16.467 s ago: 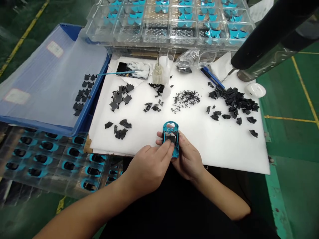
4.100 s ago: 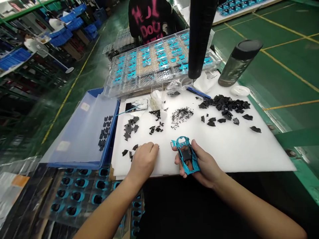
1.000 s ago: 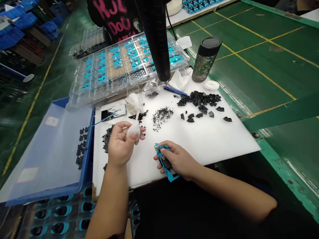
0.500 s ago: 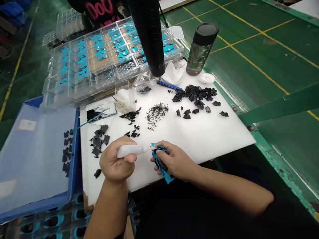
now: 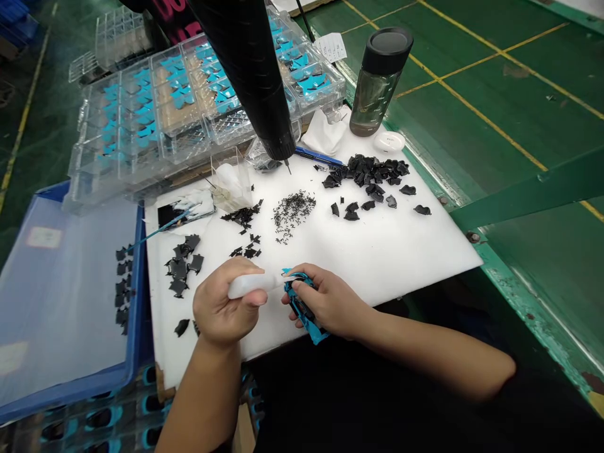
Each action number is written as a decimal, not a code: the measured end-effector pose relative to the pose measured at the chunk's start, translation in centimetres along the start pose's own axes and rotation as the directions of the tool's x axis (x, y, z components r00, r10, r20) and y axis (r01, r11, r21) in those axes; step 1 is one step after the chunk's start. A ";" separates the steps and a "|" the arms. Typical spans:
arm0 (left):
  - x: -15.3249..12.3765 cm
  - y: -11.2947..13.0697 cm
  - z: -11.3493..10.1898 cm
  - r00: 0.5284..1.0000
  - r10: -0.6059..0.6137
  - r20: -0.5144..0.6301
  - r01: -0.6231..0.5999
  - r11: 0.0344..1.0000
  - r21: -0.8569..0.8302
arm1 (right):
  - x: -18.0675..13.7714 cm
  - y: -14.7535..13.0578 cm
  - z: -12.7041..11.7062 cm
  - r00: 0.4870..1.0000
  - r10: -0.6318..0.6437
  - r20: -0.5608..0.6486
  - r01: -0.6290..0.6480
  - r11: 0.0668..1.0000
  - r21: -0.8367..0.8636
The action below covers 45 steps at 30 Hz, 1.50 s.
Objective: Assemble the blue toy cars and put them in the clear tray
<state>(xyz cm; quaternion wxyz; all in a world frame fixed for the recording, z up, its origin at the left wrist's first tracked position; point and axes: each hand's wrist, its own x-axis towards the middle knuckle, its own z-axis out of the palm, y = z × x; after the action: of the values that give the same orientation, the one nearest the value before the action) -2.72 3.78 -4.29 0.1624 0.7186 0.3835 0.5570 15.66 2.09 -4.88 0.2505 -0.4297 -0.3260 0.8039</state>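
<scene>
White squeeze bottle (image 5: pixel 246 286) is clasped in the closed fingers of the left hand (image 5: pixel 218 303), its nozzle tip set at the rim of the blue model car shell (image 5: pixel 306 324) (tip partly hidden). That shell is gripped by the curled right hand (image 5: pixel 330 302), just above the near edge of the white foam board (image 5: pixel 401 251).

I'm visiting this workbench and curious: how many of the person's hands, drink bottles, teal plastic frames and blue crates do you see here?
Hands (left hand, right hand): 2
Drink bottle: 1
Teal plastic frame: 1
Blue crate: 1
Total: 5
</scene>
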 end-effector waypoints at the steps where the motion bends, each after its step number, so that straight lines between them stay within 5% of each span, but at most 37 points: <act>1: 0.1 0.0 0.0 1.000 0.007 0.000 -0.007 1.000 -0.005 | 0.0 0.0 0.0 1.000 -0.002 0.002 0.002 1.000 -0.003; 25: -0.1 0.0 -0.1 1.000 -0.019 0.005 0.019 1.000 0.023 | -0.1 0.0 0.0 0.999 0.032 -0.007 -0.032 0.998 0.046; 35: 1.4 0.6 -0.5 0.937 0.052 -0.345 -0.064 0.998 -0.023 | -0.3 -0.3 -0.1 0.999 0.048 -0.021 -0.047 0.997 0.062; 45: 0.1 0.0 -1.9 1.000 0.029 0.005 -0.029 0.999 0.015 | -0.1 -0.4 -0.1 0.997 0.069 -0.033 -0.066 0.992 0.105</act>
<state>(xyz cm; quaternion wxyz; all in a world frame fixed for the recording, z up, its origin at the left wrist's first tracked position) -4.48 3.48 -3.64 0.1498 0.7264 0.3770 0.5547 15.87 2.28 -4.58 0.2510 -0.4416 -0.2645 0.8198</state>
